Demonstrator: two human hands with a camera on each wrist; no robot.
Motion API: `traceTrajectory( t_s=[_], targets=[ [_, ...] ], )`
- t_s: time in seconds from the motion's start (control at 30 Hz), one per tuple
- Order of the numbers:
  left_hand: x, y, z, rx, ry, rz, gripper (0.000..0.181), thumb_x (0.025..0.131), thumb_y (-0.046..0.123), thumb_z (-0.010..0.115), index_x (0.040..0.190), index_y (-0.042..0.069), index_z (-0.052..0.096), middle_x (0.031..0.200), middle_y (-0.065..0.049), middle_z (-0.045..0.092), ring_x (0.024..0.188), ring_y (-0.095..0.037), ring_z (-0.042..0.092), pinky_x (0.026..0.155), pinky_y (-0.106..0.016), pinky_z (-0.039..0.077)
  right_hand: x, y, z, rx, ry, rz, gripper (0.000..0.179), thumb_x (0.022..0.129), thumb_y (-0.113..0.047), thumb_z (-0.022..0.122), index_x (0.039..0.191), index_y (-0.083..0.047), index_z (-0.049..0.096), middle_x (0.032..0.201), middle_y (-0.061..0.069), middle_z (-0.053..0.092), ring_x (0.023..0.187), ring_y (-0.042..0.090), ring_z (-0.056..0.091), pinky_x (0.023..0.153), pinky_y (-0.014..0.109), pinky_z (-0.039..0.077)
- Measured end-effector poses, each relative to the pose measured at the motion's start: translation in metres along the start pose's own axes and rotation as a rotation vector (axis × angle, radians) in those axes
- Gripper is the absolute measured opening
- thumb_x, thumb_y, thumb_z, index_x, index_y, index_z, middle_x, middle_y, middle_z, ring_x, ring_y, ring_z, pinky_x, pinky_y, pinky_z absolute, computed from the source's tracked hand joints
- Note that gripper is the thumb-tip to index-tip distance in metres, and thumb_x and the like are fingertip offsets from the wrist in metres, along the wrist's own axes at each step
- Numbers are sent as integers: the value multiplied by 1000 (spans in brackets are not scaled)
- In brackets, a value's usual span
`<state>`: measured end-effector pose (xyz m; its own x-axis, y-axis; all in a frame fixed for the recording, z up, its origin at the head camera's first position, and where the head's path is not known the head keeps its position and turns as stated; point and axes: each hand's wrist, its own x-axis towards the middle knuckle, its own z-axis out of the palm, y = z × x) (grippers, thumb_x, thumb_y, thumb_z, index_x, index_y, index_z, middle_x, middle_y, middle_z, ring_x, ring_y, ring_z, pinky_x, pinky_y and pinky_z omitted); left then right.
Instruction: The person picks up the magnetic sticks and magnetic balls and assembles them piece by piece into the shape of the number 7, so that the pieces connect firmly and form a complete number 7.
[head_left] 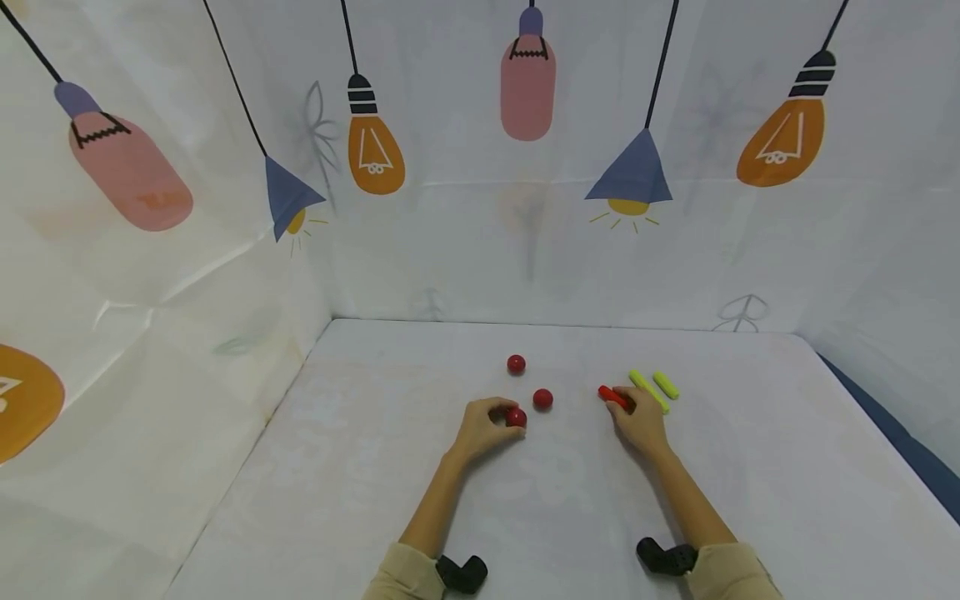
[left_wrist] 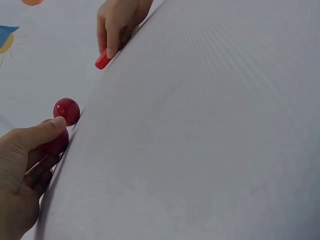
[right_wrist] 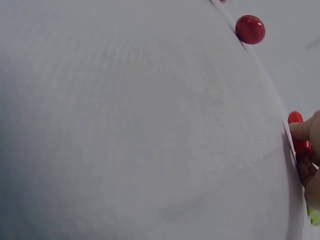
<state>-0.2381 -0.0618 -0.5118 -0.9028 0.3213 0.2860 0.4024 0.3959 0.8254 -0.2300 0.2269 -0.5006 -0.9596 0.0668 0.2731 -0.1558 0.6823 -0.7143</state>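
Observation:
My left hand (head_left: pixel 480 432) holds a shiny red ball (head_left: pixel 517 417) on the white table, its thumb on one side and fingers on the other. Just beyond it lies a second red ball (head_left: pixel 543 399), and a third red ball (head_left: pixel 516 364) sits farther back. With thumb and fingers, my right hand (head_left: pixel 643 425) pinches a short red stick (head_left: pixel 611 394); part of the stick is hidden by the hand. Beside that hand lie two yellow-green sticks, a longer stick (head_left: pixel 642 382) partly behind the fingers and a shorter stick (head_left: pixel 665 385).
The white table (head_left: pixel 360 467) ends at the back against a white curtain (head_left: pixel 450 250) printed with lamps and bulbs. Another white sheet (head_left: pixel 225 300) hangs along the left side. Black wrist mounts (head_left: pixel 462 575) sit at both cuffs.

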Motion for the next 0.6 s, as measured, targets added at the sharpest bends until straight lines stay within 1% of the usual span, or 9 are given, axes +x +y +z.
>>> traceTrajectory(
  t_s=[0.2,0.3,0.37,0.47,0.53,0.6],
  targets=[
    [0,-2,1,-14,5,-14,37,71,14,81,106,5,70,102,-4,70,96,-15,61,87,-29,48,-4,-2,-3,7,-19,-17,32,86,0,63,116,11,58,112,28,59,101,37,52,89,51,45],
    [1,-2,1,-20,0,-20,37,72,15,81,106,5,70,102,-4,70,96,-15,61,87,-29,48,-6,-2,-5,8,-30,-31,32,85,-1,64,115,10,60,110,26,60,99,35,53,86,48,46],
    [1,-2,0,-24,-2,-21,37,72,16,81,106,5,70,102,-4,70,96,-15,61,87,-29,48,-7,-1,-6,8,-36,-49,32,84,-1,66,114,9,61,107,24,61,95,32,54,82,42,47],
    [1,-2,0,-29,-4,-24,37,72,17,81,106,5,70,102,-3,70,96,-15,61,88,-29,48,-9,0,-7,23,-42,-91,31,82,-1,69,111,7,63,102,20,63,88,27,54,75,30,48],
    [1,-1,0,-28,-5,-23,37,72,17,81,106,5,69,102,-3,70,96,-15,61,88,-29,48,-10,0,-8,34,-47,-118,30,81,-1,71,109,7,64,100,18,64,85,25,54,71,24,46],
    [1,-2,1,-28,-6,-20,38,72,17,80,106,5,69,103,-4,70,96,-15,61,88,-30,48,-12,0,-8,49,-55,-136,30,80,-2,71,108,6,64,100,17,64,85,25,54,71,21,46]
  ],
)
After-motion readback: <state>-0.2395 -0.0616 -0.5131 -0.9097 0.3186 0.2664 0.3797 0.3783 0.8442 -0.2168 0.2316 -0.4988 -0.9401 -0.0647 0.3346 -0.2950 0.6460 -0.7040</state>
